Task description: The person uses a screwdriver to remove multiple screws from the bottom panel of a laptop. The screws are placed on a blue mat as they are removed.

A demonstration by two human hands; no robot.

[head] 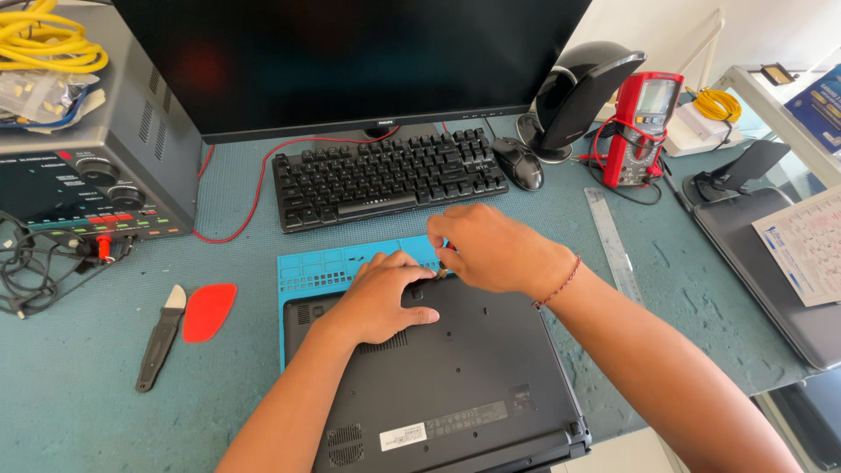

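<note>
A dark laptop lies upside down at the near edge of the table, its base plate facing up with a white label near the front and vent slots at both ends. It rests on a blue mat whose gridded far strip shows beyond it.

The left hand lies flat on the far part of the base, fingers spread and pressing down, grip holding nothing. The right hand meets it at the laptop's far edge, fingers pinched narrow around something small; what it is cannot be told. A thin red cord circles the right wrist.

To the left of the laptop lie a red pick and, just beside it, a black-handled pry tool. A clear ruler lies to the right.

Beyond the mat sits a black keyboard with a mouse at its right end, and a dark monitor behind them. At far left stands a grey power supply with yellow cable on top. At far right stands a red multimeter, and a second grey laptop lies near the table's right edge.
</note>
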